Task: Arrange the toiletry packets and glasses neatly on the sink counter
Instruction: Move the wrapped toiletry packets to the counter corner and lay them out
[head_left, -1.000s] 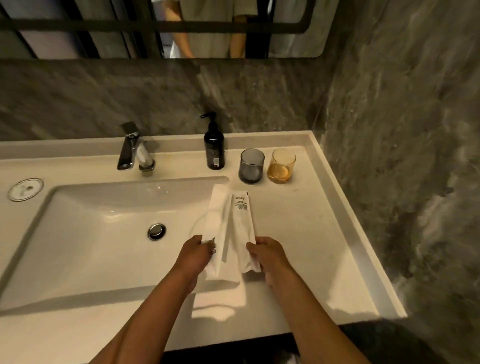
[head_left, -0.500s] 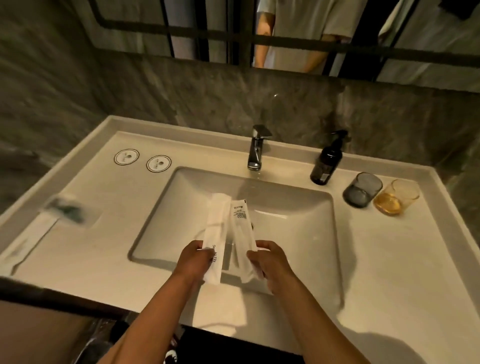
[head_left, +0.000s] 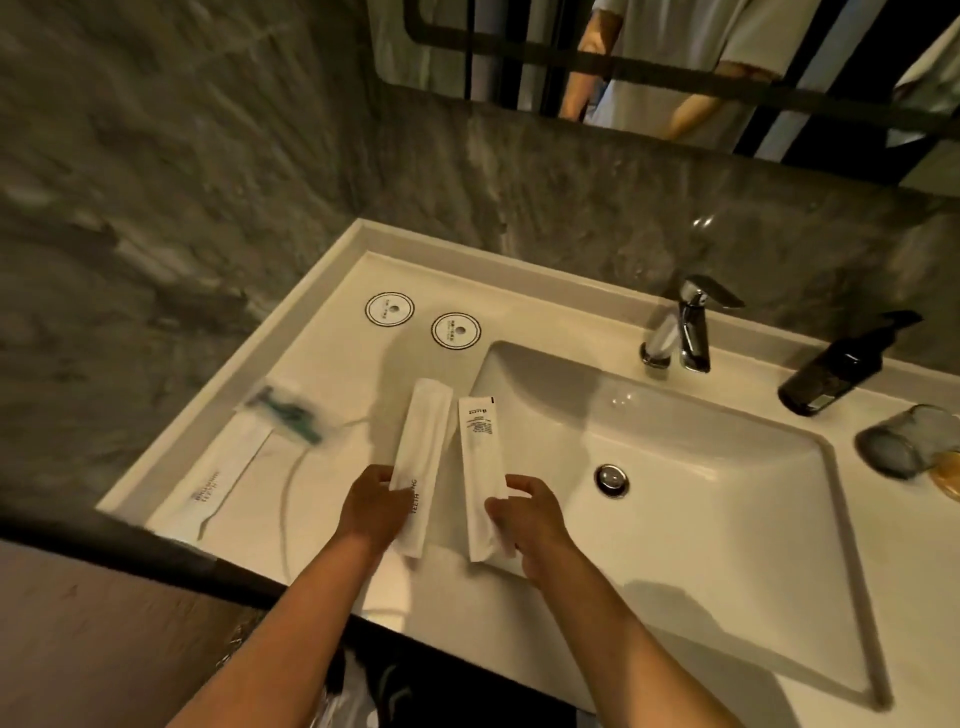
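Two white toiletry packets held side by side, one in each hand, above the left part of the sink counter (head_left: 332, 332).

The left hand (head_left: 375, 504) pinches the lower end of a long white packet (head_left: 423, 441) that runs up and away from its fingers; the right hand (head_left: 524, 514) grips the lower part of a printed white packet (head_left: 480, 467), which stands just beside the first with a narrow gap between them, by the basin's left rim. Farther left on the counter lie a flat white packet (head_left: 218, 483) and a blurred clear packet with something green inside (head_left: 288, 415), well apart from both hands. At the far right stand a grey glass (head_left: 904, 447) and, at the frame edge, an amber glass (head_left: 948, 475).
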